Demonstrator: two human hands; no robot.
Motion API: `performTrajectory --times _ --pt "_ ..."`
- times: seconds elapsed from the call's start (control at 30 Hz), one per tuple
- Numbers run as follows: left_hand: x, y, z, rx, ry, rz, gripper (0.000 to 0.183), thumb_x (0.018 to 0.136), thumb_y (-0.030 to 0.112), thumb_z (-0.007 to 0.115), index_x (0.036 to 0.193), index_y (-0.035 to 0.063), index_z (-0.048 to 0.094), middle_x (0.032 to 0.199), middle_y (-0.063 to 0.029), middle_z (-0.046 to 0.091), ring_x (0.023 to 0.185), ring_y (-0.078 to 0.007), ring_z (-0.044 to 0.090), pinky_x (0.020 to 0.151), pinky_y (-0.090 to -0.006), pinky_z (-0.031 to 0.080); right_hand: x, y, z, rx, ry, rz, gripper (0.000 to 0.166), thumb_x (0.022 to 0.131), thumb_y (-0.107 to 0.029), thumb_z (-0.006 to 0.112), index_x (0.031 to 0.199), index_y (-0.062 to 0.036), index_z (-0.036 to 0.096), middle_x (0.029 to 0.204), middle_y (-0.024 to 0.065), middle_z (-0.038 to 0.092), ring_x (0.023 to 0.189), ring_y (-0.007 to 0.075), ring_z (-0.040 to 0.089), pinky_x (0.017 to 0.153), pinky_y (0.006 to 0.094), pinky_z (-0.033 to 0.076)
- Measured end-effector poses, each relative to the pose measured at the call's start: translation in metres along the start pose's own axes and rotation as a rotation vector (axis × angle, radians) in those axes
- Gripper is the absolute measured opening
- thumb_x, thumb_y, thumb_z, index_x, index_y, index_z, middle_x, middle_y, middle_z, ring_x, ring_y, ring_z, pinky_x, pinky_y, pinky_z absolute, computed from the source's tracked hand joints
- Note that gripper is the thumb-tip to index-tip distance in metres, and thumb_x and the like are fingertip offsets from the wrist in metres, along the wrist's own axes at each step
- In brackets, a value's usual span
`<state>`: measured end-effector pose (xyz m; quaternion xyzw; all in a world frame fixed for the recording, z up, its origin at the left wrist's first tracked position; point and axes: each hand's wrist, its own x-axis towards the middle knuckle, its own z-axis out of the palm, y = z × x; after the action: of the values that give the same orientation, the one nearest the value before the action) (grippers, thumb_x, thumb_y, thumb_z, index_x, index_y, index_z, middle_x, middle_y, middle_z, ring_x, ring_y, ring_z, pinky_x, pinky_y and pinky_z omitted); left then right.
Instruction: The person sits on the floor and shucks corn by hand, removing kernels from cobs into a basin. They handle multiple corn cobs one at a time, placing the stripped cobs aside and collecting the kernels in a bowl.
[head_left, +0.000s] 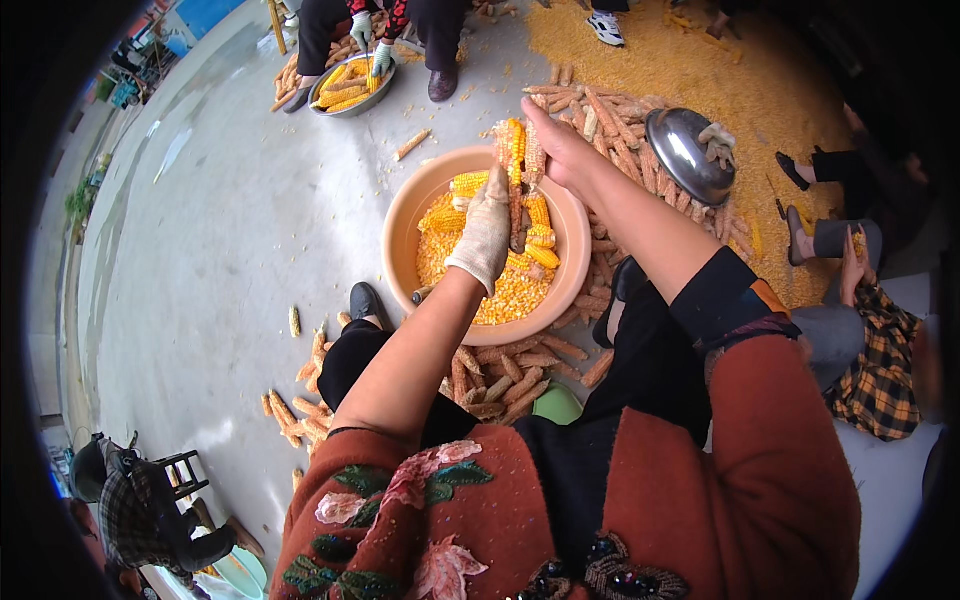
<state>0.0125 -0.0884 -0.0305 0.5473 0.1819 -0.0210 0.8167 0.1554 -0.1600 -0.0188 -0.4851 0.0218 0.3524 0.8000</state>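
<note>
My left hand (486, 229), in a pale work glove, grips a partly shelled corn ear (516, 146) above the peach-coloured plastic basin (400, 247). Bare and with its fingers stretched out, my right hand (559, 146) presses a stripped corncob (535, 157) against that ear. The fingers' far sides are hidden. Loose kernels (506, 306) cover the basin's bottom, with several yellow ears (442, 219) on top. Below my hands, a dark narrow tool (517, 240) is partly visible; its exact kind is unclear. Another dark handle end (422, 294) rests by the basin's left wall.
Stripped cobs (517, 382) lie around the basin and my feet. A shiny metal bowl (679, 154) with a glove on it rests on the right-hand heap. Kernels (757, 112) spread across the floor. A person opposite works over a metal basin (349, 109); others sit right and lower left.
</note>
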Motion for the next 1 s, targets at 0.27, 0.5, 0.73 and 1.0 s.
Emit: performTrajectory --times 0.27,0.5,0.73,1.0 --pt "-0.007 0.003 0.009 -0.128 -0.026 -0.121 0.053 0.094 0.056 0.031 0.106 0.0098 0.054 0.076 -0.0047 0.062 0.054 -0.0114 0.052 0.046 -0.0231 0.044 0.004 0.008 -0.002 -0.011 0.037 0.026 0.043 0.091 -0.038 0.054 0.107 0.0021 0.051 0.093 0.0145 0.063 0.080 0.0227 0.065 0.069 0.0382 0.057" --pt "0.001 0.001 -0.001 -0.024 0.076 -0.142 0.054 0.089 0.064 0.035 0.093 0.0125 0.052 0.059 -0.0036 0.050 0.043 -0.0148 0.045 0.038 -0.0268 0.037 -0.009 0.012 0.015 0.058 0.046 0.092 0.040 0.092 -0.036 0.054 0.102 0.0025 0.052 0.090 0.0153 0.062 0.076 0.0251 0.064 0.064 0.0369 0.056" --pt "-0.010 -0.002 0.011 -0.055 0.159 -0.120 0.054 0.085 0.068 0.038 0.084 0.0148 0.044 0.054 -0.0020 0.040 0.037 -0.0140 0.037 0.034 -0.0278 0.031 -0.008 0.027 0.022 -0.085 0.146 -0.080 0.044 0.090 -0.035 0.057 0.111 0.0034 0.056 0.102 0.0183 0.061 0.089 0.0242 0.061 0.080 0.0345 0.051" --pt "-0.013 0.001 0.016 -0.158 0.129 -0.190 0.050 0.088 0.065 0.037 0.082 0.0160 0.043 0.054 0.0014 0.038 0.042 -0.0120 0.037 0.035 -0.0263 0.031 0.026 0.043 -0.005 -0.247 0.162 -0.228 0.031 0.090 -0.027 0.059 0.097 0.0030 0.054 0.082 0.0131 0.061 0.066 0.0222 0.063 0.055 0.0350 0.057"
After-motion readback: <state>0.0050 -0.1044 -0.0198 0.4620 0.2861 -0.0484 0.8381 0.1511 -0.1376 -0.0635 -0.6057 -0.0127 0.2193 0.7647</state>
